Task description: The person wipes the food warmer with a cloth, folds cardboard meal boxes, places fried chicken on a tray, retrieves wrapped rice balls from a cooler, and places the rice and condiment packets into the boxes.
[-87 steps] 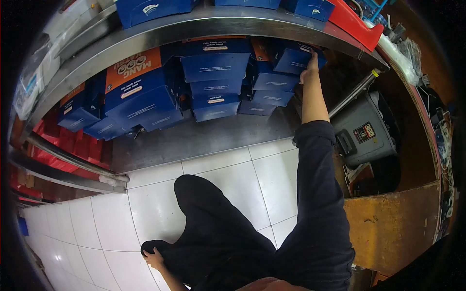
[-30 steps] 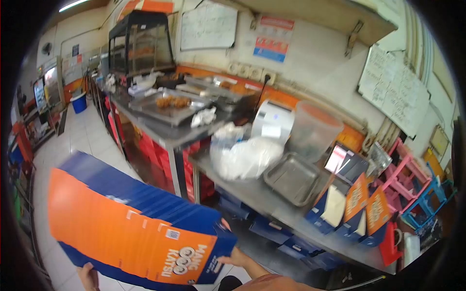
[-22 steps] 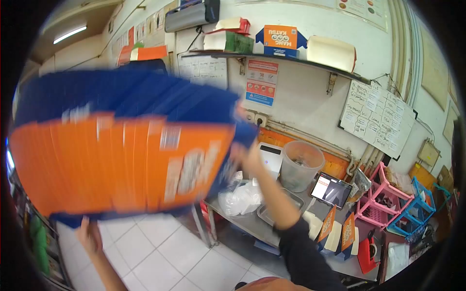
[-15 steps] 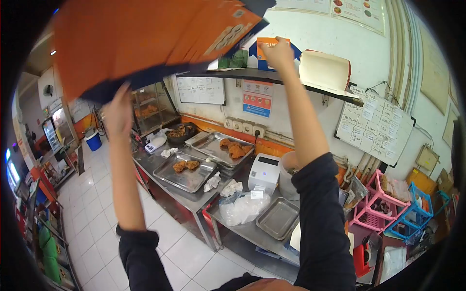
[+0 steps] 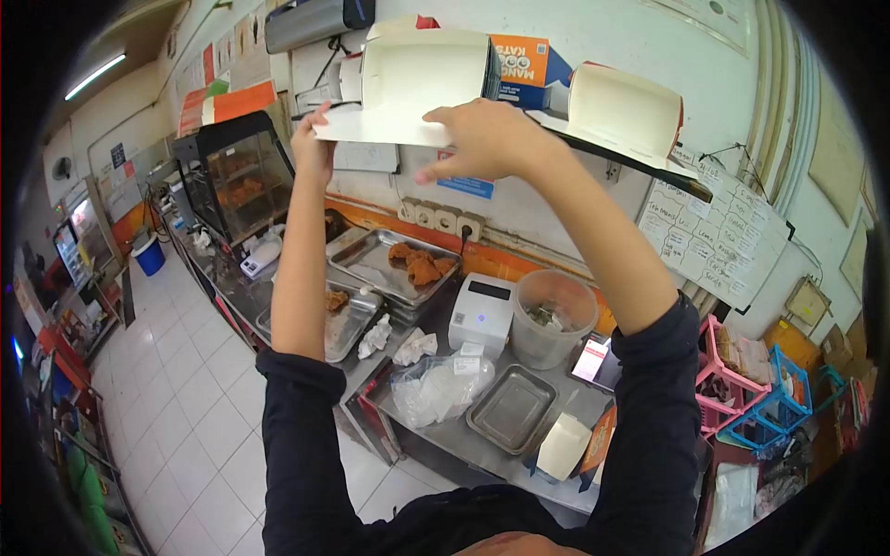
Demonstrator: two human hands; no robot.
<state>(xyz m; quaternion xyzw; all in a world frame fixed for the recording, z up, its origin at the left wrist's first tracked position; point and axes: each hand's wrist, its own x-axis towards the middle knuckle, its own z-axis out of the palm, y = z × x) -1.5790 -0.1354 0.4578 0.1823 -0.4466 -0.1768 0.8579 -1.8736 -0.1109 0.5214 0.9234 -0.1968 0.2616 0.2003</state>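
Note:
An open cardboard food carton (image 5: 426,74) with a cream inside stands at the shelf's left part, its white flap (image 5: 371,128) pointing toward me. My left hand (image 5: 313,148) is closed on the left end of that flap. At the flap's right end is my right hand (image 5: 491,139), thumb and fingers apart; whether it touches the flap I cannot tell. Behind the right hand sits an orange and navy carton (image 5: 521,63) with white lettering. Farther right on the shelf, another cream-lined carton (image 5: 619,107) lies open.
Below are a label printer (image 5: 481,315), a clear plastic tub (image 5: 556,320), a plastic bag (image 5: 443,387) and a metal tray (image 5: 513,408). Fried chicken (image 5: 419,266) lies in a larger tray. A glass display cabinet (image 5: 243,176) stands left; small cartons (image 5: 564,445) are near me.
The orange and navy carton material raised at upper left is no longer there; a cream-lined carton now stands at the shelf. My right hand has come left and down, away from the small orange carton.

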